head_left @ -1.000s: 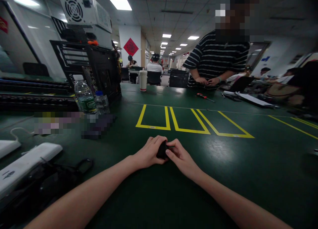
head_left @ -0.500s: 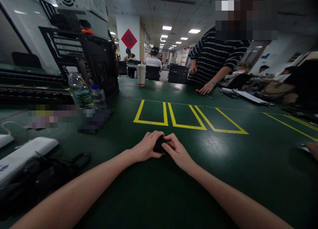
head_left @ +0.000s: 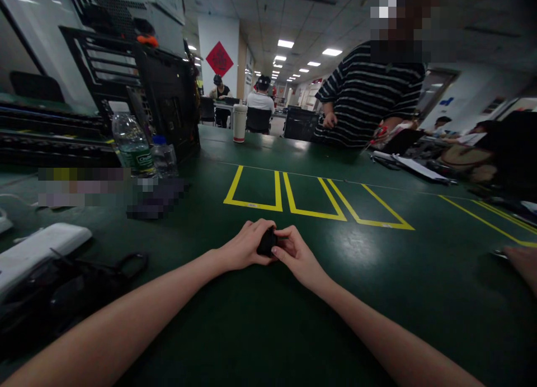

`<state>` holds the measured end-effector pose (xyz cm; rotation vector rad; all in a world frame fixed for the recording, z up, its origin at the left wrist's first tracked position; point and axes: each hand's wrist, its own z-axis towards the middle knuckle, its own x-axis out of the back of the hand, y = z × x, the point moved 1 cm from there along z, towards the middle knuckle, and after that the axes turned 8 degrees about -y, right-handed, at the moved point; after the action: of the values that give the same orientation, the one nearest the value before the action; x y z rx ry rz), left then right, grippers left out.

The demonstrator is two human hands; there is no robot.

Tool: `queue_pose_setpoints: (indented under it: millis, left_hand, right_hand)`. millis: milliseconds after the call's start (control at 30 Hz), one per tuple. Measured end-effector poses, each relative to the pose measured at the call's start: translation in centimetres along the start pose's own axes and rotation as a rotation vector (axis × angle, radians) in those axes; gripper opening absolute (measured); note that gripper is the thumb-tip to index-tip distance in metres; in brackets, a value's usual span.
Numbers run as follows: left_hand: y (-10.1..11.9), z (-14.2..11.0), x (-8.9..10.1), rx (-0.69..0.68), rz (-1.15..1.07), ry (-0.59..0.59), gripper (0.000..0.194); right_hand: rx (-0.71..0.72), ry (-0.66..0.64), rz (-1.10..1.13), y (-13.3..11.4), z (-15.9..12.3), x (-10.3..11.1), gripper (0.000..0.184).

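Between my two hands is a small black rounded object (head_left: 265, 243), its exact kind too dark to make out. My left hand (head_left: 247, 244) is wrapped around its left side, with the thumb below and the fingers over the top. From the right, the thumb and fingertips of my right hand (head_left: 296, 253) pinch its edge. Both hands are low over the dark green table (head_left: 235, 331), just in front of the yellow tape outlines (head_left: 316, 213). Much of the object is hidden behind my fingers.
At left are a white power strip (head_left: 46, 253), a black cable bundle (head_left: 84, 292), a water bottle (head_left: 132, 144) and a black computer case (head_left: 168, 96). A white cup (head_left: 239, 123) stands farther back. Across the table, a person in a striped shirt (head_left: 373, 102) holds a red-handled screwdriver (head_left: 381, 133). Another person's hand (head_left: 522, 264) is at right.
My hands keep their grip on the black object, with only slight finger shifts. The person opposite has picked up the screwdriver from the table. Another hand has come in at the right edge.
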<state>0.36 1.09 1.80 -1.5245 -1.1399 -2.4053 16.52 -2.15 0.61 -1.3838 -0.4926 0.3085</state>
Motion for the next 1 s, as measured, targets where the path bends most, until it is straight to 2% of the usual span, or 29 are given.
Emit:
queue_pose_setpoints:
  millis: [100, 200, 433, 633, 867, 1000]
  left_hand:
    - [0.0, 0.0, 0.0, 0.007, -0.014, -0.001, 0.052]
    - [0.1, -0.1, 0.0, 0.001, -0.014, -0.013, 0.052]
    - [0.7, -0.3, 0.6, -0.002, 0.002, -0.059, 0.048]
    - [0.5, -0.2, 0.2, -0.015, 0.032, -0.023, 0.052]
    - [0.2, -0.2, 0.0, -0.035, 0.062, -0.012, 0.051]
    - [0.2, -0.2, 0.0, -0.036, 0.063, -0.020, 0.049]
  right_hand:
    - [-0.023, 0.032, -0.028, 0.0, 0.1, 0.2, 0.027]
    - [-0.053, 0.005, -0.013, 0.1, 0.3, 0.4, 0.030]
    - [-0.048, -0.085, -0.041, -0.6, 0.0, 0.5, 0.019]
    - [-0.010, 0.056, -0.250, -1.1, 0.0, 0.0, 0.012]
    - [0.083, 0.079, -0.516, -0.7, -0.1, -0.1, 0.012]
    - [0.097, 0.077, -0.483, -0.7, -0.2, -0.1, 0.014]
